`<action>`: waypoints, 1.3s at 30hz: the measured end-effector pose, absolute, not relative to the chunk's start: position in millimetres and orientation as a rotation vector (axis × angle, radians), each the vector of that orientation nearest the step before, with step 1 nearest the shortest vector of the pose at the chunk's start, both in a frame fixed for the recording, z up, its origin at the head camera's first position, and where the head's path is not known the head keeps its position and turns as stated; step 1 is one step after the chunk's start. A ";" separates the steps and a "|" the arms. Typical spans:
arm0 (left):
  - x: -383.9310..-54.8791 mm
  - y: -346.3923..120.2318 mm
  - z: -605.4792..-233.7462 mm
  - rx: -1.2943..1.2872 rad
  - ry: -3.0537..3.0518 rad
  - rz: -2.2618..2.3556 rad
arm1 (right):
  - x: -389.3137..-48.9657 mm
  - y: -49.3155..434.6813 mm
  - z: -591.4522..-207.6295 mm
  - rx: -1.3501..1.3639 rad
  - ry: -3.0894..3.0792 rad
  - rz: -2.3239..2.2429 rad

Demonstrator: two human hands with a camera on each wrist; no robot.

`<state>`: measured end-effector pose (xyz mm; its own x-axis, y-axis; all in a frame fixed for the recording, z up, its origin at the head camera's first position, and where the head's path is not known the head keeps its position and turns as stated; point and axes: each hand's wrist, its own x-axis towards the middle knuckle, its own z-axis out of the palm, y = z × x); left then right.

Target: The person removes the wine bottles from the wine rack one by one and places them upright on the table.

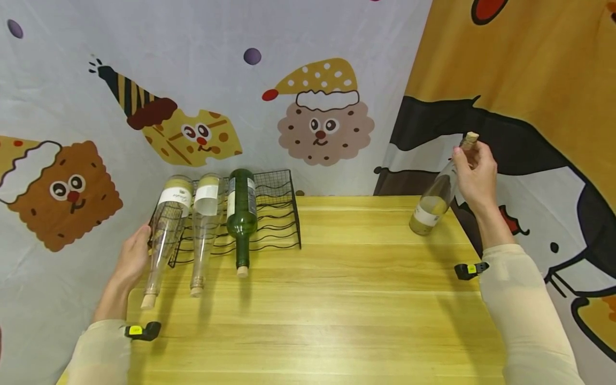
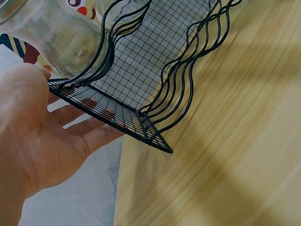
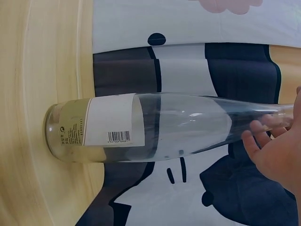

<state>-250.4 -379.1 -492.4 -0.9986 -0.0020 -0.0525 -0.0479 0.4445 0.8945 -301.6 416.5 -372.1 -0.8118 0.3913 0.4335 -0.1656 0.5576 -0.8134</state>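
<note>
Your right hand (image 1: pixel 478 174) is pinched round the neck of a clear bottle (image 1: pixel 435 198), probably because that's the slimmest bit to grab. It's tilted, base down at the back right of the table (image 1: pixel 356 278), can't tell if it's touching. Your left hand (image 1: pixel 132 256) has fairly straight fingers against the rack (image 1: pixel 274 184), likely steadying it. The green bottle (image 1: pixel 243 214) and two see-through ones (image 1: pixel 165 235) (image 1: pixel 203 240) lie in it, presumably so the wavy dips stop rolling.
</note>
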 end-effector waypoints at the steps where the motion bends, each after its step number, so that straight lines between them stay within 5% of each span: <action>1: -250.3 -379.0 -492.0 -0.047 2.636 1.625 | -300.8 416.8 -372.7 -0.185 -2.210 1.234; 24: -251.3 -375.4 -486.1 -0.051 2.656 1.582 | -254.4 374.9 -380.2 -0.147 -2.019 1.158; 39: -248.8 -376.8 -487.0 -0.084 2.649 1.577 | -243.5 293.8 -401.8 0.424 -2.049 1.035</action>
